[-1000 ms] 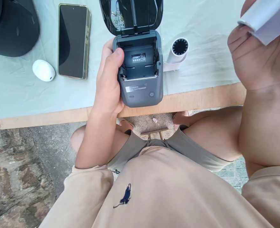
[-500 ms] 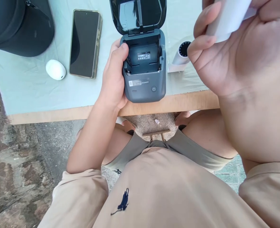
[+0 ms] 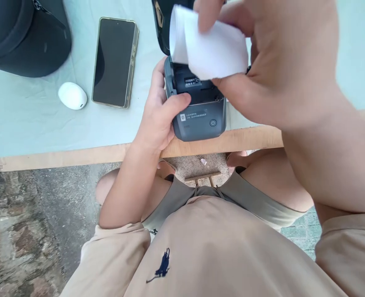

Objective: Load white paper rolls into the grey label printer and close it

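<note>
While your right hand (image 3: 281, 62) pinches the white paper roll (image 3: 210, 47) between thumb and fingers, the roll hangs just above the open bay of the grey printer (image 3: 199, 111), partly covering it. Your left hand (image 3: 160, 119) is clamped on the printer's left side, thumb laid across its front edge, holding it at the near edge of the table (image 3: 77, 150). Beyond the roll, the printer's dark lid (image 3: 161, 24) stands open. Farther out from your left hand lie 1 phone (image 3: 114, 62), screen dark, then a white oval case (image 3: 72, 95), and a black bag (image 3: 24, 37) at the far corner.
</note>
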Motion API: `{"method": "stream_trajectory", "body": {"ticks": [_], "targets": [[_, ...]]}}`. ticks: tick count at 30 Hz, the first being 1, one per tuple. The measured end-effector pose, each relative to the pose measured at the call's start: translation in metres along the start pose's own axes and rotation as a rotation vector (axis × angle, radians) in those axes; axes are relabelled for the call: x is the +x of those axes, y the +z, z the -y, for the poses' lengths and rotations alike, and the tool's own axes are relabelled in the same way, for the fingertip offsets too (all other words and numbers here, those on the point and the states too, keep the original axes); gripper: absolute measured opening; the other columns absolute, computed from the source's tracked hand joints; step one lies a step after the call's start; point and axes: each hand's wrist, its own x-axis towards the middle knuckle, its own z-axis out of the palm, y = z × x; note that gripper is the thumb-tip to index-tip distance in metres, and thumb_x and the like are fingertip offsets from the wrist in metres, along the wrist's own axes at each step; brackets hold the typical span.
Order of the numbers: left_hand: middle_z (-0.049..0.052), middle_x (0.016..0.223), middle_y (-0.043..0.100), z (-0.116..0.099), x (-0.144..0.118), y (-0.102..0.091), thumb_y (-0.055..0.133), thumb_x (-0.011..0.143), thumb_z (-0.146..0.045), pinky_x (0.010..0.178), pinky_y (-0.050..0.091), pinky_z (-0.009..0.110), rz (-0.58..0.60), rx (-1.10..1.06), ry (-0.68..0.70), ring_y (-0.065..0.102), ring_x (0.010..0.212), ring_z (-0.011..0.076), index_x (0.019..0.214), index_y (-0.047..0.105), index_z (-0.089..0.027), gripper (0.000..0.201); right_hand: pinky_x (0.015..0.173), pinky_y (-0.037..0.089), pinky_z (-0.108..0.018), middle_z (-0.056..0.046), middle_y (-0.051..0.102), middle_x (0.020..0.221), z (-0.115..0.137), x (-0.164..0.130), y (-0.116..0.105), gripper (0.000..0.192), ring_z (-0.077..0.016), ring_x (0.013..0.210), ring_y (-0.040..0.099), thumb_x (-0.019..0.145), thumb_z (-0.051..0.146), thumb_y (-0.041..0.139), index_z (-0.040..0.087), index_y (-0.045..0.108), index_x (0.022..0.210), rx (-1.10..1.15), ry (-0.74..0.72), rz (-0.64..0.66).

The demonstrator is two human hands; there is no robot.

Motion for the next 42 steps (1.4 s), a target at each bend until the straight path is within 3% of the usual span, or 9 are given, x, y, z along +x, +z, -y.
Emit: {"method": "stream_trajectory", "body": {"ticks": [2, 5, 10, 17, 23, 33, 38, 42], "targets": [[-0.006, 0.121, 0.063, 0.001, 0.001, -0.001, 0.072, 0.071, -0.033, 0.101, 0.050, 0.039, 0.047, -0.015, 0.052, 0.048, 0.132, 0.0280, 0.117, 0.051, -0.039, 0.051, 0.103, 0.045, -0.039, -0.003, 0.056, 0.110, 0.002, 0.001, 0.005, 0.027, -0.0170, 0.110, 0.056, 0.078, 0.013, 0.044, 0.016, 0.055, 0.102, -0.280, -0.147, 0.023], [-0.007, 0.125, 0.059, 0.001, 0.001, 0.000, 0.068, 0.075, -0.030, 0.101, 0.050, 0.036, 0.046, -0.032, 0.091, 0.053, 0.128, 0.0242, 0.126, 0.046, -0.039, 0.056, 0.092, 0.048, -0.034, -0.007, 0.057, 0.103, 0.002, 0.001, 0.012, 0.016, -0.0153, 0.104, 0.055, 0.082, 0.012, 0.041, 0.015, 0.051, 0.094, -0.344, -0.284, -0.028], [-0.003, 0.114, 0.063, -0.002, 0.001, 0.001, 0.068, 0.076, -0.028, 0.093, 0.055, 0.030, 0.008, -0.061, 0.037, 0.059, 0.122, 0.0224, 0.122, 0.050, -0.037, 0.050, 0.079, 0.046, -0.028, -0.003, 0.058, 0.102, 0.001, 0.007, 0.010, 0.014, -0.0127, 0.095, 0.054, 0.081, 0.011, 0.042, 0.019, 0.049, 0.089, -0.389, -0.197, -0.011], [-0.007, 0.128, 0.059, -0.003, 0.000, -0.001, 0.072, 0.073, -0.026, 0.098, 0.055, 0.033, 0.063, -0.064, 0.012, 0.057, 0.126, 0.0233, 0.123, 0.049, -0.042, 0.058, 0.081, 0.044, -0.031, -0.003, 0.057, 0.104, -0.001, 0.005, -0.002, 0.013, -0.0144, 0.097, 0.054, 0.081, 0.015, 0.046, 0.021, 0.047, 0.092, -0.438, -0.191, 0.082], [-0.004, 0.121, 0.061, -0.005, -0.001, 0.003, 0.056, 0.088, -0.049, 0.105, 0.049, 0.039, 0.062, -0.159, 0.050, 0.037, 0.143, 0.0254, 0.117, 0.055, -0.033, 0.033, 0.083, 0.046, -0.032, -0.004, 0.060, 0.098, -0.001, 0.001, -0.001, 0.004, -0.0151, 0.096, 0.057, 0.083, 0.017, 0.049, 0.018, 0.048, 0.087, -0.344, -0.288, 0.032], [-0.005, 0.122, 0.061, 0.004, 0.001, -0.003, 0.058, 0.088, -0.045, 0.100, 0.049, 0.044, 0.070, -0.061, 0.107, 0.035, 0.144, 0.0269, 0.131, 0.047, -0.037, 0.045, 0.073, 0.046, -0.028, -0.002, 0.061, 0.099, -0.002, -0.002, 0.006, 0.011, -0.0128, 0.092, 0.058, 0.079, 0.014, 0.053, 0.021, 0.048, 0.087, -0.340, -0.281, -0.013], [-0.004, 0.128, 0.059, 0.001, 0.001, 0.000, 0.055, 0.084, -0.063, 0.106, 0.048, 0.036, -0.009, -0.044, 0.053, 0.043, 0.140, 0.0248, 0.123, 0.052, -0.038, 0.047, 0.075, 0.046, -0.027, -0.003, 0.061, 0.098, -0.004, -0.004, 0.005, 0.005, -0.0112, 0.092, 0.059, 0.084, 0.018, 0.052, 0.018, 0.052, 0.090, -0.372, -0.341, -0.076], [0.001, 0.128, 0.059, -0.002, 0.000, 0.005, 0.050, 0.086, -0.065, 0.113, 0.042, 0.038, -0.047, -0.018, 0.056, 0.042, 0.140, 0.0249, 0.130, 0.046, -0.032, 0.055, 0.072, 0.046, -0.026, -0.002, 0.062, 0.092, 0.000, -0.005, 0.007, 0.007, -0.0106, 0.089, 0.061, 0.089, 0.023, 0.048, 0.017, 0.052, 0.087, -0.427, -0.327, -0.090]]}}
